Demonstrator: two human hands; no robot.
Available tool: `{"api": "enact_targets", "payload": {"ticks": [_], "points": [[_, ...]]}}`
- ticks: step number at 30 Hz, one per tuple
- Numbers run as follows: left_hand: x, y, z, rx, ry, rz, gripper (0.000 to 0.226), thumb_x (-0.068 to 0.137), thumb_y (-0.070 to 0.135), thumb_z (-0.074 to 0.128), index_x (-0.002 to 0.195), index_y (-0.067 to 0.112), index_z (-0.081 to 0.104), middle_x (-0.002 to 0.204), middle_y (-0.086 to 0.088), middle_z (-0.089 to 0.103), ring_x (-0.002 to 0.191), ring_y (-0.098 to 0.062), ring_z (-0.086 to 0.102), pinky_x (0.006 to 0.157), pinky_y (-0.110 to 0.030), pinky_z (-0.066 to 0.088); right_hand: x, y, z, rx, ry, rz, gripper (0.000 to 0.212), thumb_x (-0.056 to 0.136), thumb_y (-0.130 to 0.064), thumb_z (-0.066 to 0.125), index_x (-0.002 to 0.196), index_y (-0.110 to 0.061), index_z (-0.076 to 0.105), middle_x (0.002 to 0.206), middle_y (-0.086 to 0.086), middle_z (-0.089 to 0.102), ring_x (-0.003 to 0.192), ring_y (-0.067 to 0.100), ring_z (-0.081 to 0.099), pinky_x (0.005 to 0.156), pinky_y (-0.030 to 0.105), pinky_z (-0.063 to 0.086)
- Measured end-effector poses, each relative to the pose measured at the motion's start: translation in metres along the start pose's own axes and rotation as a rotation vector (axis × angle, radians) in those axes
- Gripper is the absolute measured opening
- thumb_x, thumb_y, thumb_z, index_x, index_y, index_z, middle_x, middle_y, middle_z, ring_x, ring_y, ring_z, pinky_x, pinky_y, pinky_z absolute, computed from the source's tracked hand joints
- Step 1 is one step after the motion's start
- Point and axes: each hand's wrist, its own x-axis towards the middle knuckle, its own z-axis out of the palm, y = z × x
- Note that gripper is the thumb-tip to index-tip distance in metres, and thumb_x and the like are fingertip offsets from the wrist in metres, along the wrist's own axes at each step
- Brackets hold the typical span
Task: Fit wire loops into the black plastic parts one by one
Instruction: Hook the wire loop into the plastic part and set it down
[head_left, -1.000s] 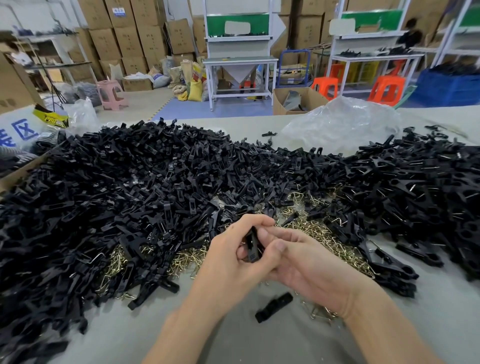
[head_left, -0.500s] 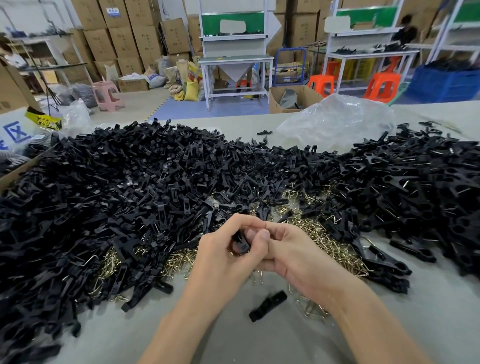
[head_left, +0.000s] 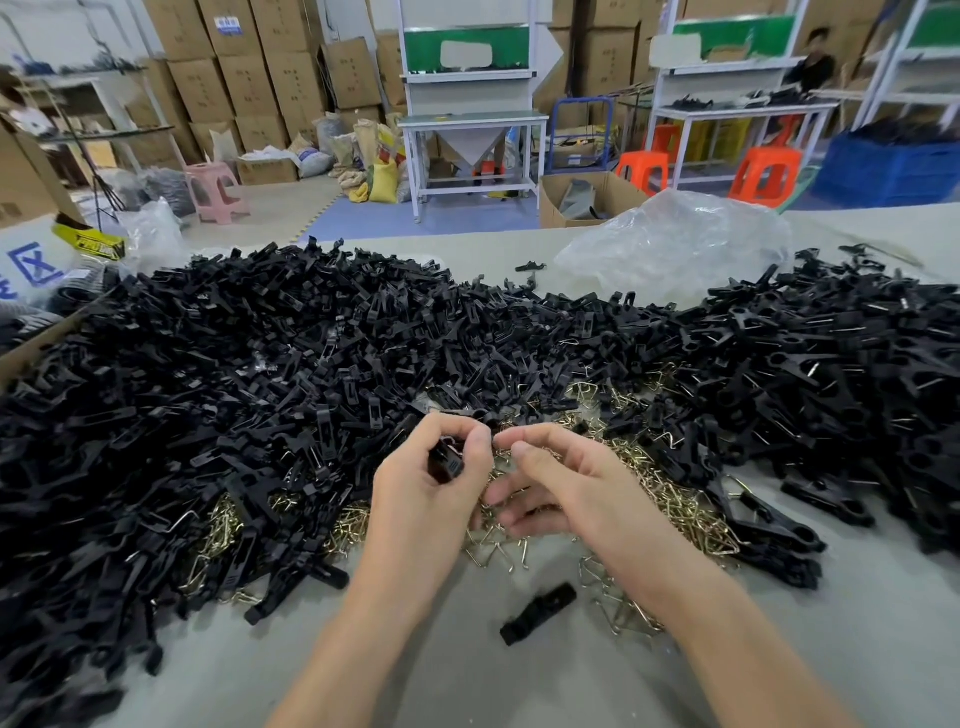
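Head view: left hand (head_left: 431, 499) curls thumb and fingers round one black plastic part (head_left: 445, 463), held above the brass-coloured wire loops (head_left: 691, 512). Right hand (head_left: 566, 488) has its fingers loosely bent, index tip meeting the left fingertips; whether it pinches a loop cannot be told. Heap of black parts (head_left: 260, 364): too many to count. One loose part (head_left: 537, 613) lies apart, between the forearms. Grey table (head_left: 883, 649) carries one clear plastic bag (head_left: 675, 244). Behind: stacked cardboard boxes (head_left: 249, 67), two orange stools (head_left: 763, 174), one pink stool (head_left: 215, 189).
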Motion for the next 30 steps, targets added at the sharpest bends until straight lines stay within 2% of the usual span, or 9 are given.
{"api": "enact_targets", "payload": {"ticks": [2, 5, 8, 12, 15, 20, 25, 30], "points": [[0.000, 0.001, 0.000, 0.015, -0.028, 0.011, 0.008, 0.092, 0.038, 0.064, 0.086, 0.035, 0.067, 0.059, 0.005, 0.065, 0.043, -0.024, 0.056, 0.040, -0.031, 0.045, -0.001, -0.001, 0.001, -0.005, -0.024, -0.002, 0.018, 0.104, -0.020, 0.056, 0.113, -0.015, 0.069, 0.086, 0.008, 0.076, 0.071, 0.020, 0.071, 0.074, 0.040, 0.064], [0.000, 0.001, -0.003, 0.014, -0.014, 0.018, 0.009, 0.087, 0.043, 0.065, 0.092, 0.037, 0.069, 0.065, 0.009, 0.067, 0.049, -0.027, 0.057, 0.043, -0.041, 0.049, -0.003, -0.001, 0.003, -0.043, -0.111, -0.005, 0.018, 0.101, -0.018, 0.060, 0.114, -0.013, 0.072, 0.094, 0.004, 0.075, 0.077, 0.017, 0.070, 0.073, 0.035, 0.063], [0.000, 0.001, -0.005, 0.001, -0.005, -0.001, 0.019, 0.082, 0.047, 0.066, 0.098, 0.038, 0.069, 0.064, 0.010, 0.067, 0.045, -0.018, 0.055, 0.043, -0.033, 0.049, -0.004, 0.003, 0.007, -0.100, -0.179, -0.050, 0.015, 0.099, -0.007, 0.062, 0.109, -0.010, 0.073, 0.090, -0.001, 0.071, 0.080, 0.015, 0.067, 0.076, 0.033, 0.062], [0.001, 0.000, -0.007, -0.048, 0.002, -0.017, 0.014, 0.082, 0.040, 0.071, 0.095, 0.037, 0.068, 0.056, 0.013, 0.062, 0.041, -0.004, 0.047, 0.041, -0.018, 0.040, -0.004, 0.003, 0.010, -0.122, -0.148, -0.084, 0.010, 0.096, -0.010, 0.068, 0.098, -0.016, 0.076, 0.086, 0.002, 0.069, 0.078, 0.016, 0.067, 0.078, 0.034, 0.061], [0.000, 0.001, -0.008, -0.022, -0.008, 0.002, 0.019, 0.082, 0.038, 0.074, 0.100, 0.040, 0.067, 0.061, 0.015, 0.059, 0.041, -0.001, 0.043, 0.042, -0.014, 0.037, -0.003, 0.003, 0.009, -0.108, -0.150, -0.055, 0.012, 0.090, -0.007, 0.066, 0.089, -0.017, 0.073, 0.079, 0.003, 0.067, 0.073, 0.020, 0.069, 0.079, 0.036, 0.062], [0.001, 0.003, -0.011, 0.103, -0.046, 0.089, 0.030, 0.082, 0.042, 0.069, 0.110, 0.046, 0.059, 0.075, 0.012, 0.064, 0.042, -0.003, 0.043, 0.046, -0.014, 0.037, -0.003, 0.003, 0.010, -0.059, -0.177, -0.010, 0.011, 0.083, -0.008, 0.064, 0.083, -0.016, 0.071, 0.082, 0.009, 0.062, 0.073, 0.020, 0.066, 0.080, 0.035, 0.061], [0.000, 0.002, -0.008, 0.120, -0.043, 0.054, 0.008, 0.082, 0.042, 0.066, 0.087, 0.038, 0.062, 0.069, 0.014, 0.064, 0.042, -0.003, 0.045, 0.046, -0.014, 0.037, -0.003, 0.003, 0.010, -0.030, -0.185, -0.005, 0.017, 0.083, -0.007, 0.063, 0.080, -0.020, 0.074, 0.084, 0.011, 0.063, 0.074, 0.018, 0.066, 0.077, 0.029, 0.059], [-0.001, 0.002, -0.008, 0.128, -0.046, 0.039, 0.009, 0.084, 0.044, 0.063, 0.082, 0.037, 0.059, 0.069, 0.012, 0.066, 0.037, -0.001, 0.041, 0.041, -0.011, 0.031, -0.002, 0.003, 0.010, -0.004, -0.211, 0.009, 0.018, 0.086, -0.009, 0.063, 0.081, -0.021, 0.075, 0.088, 0.015, 0.064, 0.074, 0.017, 0.066, 0.079, 0.030, 0.058]]}}
